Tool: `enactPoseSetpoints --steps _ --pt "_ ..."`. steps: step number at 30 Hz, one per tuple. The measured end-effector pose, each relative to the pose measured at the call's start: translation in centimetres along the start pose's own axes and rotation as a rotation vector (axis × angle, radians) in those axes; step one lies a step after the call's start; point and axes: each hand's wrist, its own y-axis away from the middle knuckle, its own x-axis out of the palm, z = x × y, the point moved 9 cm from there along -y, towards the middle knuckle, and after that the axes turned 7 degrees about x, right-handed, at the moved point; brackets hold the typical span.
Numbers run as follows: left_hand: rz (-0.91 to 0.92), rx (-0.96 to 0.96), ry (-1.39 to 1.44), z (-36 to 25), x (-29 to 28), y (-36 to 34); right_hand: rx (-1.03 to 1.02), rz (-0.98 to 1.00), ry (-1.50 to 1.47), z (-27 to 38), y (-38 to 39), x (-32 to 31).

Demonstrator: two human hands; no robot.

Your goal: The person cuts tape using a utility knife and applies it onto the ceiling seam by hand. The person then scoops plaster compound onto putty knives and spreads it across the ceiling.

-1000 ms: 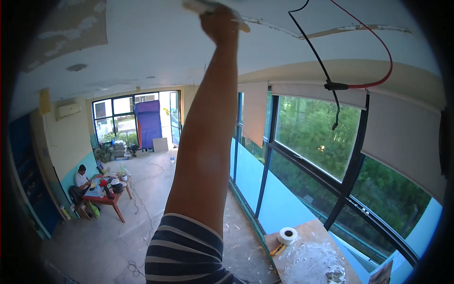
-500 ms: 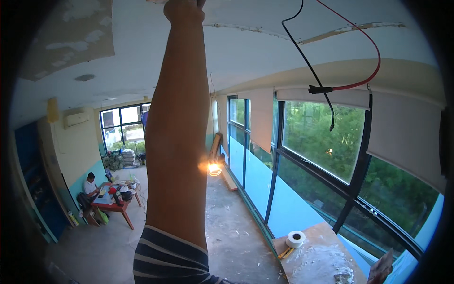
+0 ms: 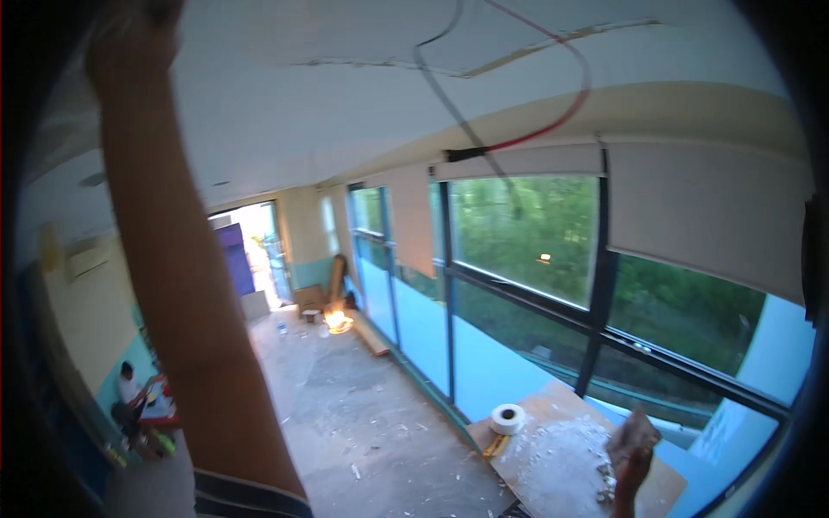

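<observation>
My left hand, swung leftward, blurs near the edge, can't tell its fingers' state; right hand, newly in view, grips a blurry flat piece.

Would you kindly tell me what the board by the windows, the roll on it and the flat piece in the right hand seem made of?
Board: probably plywood, matte, going by its bare tan surface beside white smears. Roll: likely paper tape, matte white, ring-shaped with a dark centre. Flat piece: perhaps wood, dull brown; blur leaves it open.
</observation>
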Motion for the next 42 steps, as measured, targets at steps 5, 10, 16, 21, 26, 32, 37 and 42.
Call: enactPoseSetpoints --steps 5,10,16,21,26,32,37,42 --pt "-0.089 -0.011 -0.498 1.4 -10.7 11.0 0.404 -0.225 -0.059 -5.8 3.8 1.6" --pt "-0.097 -0.396 -0.979 4.8 -19.9 32.4 1.002 0.001 -0.871 -7.1 7.8 13.1" --pt "0.827 -0.545 -0.973 3.2 -16.4 62.5 1.291 0.263 -0.842 -9.0 13.9 21.6" --pt "0.668 -0.812 -0.543 -1.2 -8.6 66.2 0.345 0.634 0.086 -11.0 14.0 21.1" --pt "0.793 -0.777 -0.496 -2.5 -9.7 67.7 1.225 0.217 -0.569 -8.2 15.8 19.4" --pt "0.79 -0.793 -0.613 -3.5 -13.6 68.5 0.167 0.691 0.588 0.4 13.9 20.7" --pt "0.873 -0.811 -0.538 -5.0 -18.8 73.4 0.644 0.652 -0.384 2.8 13.3 25.2" --pt "0.285 -1.663 -0.926 -6.7 -28.7 76.3 1.018 0.383 -0.703 1.7 15.5 26.7"
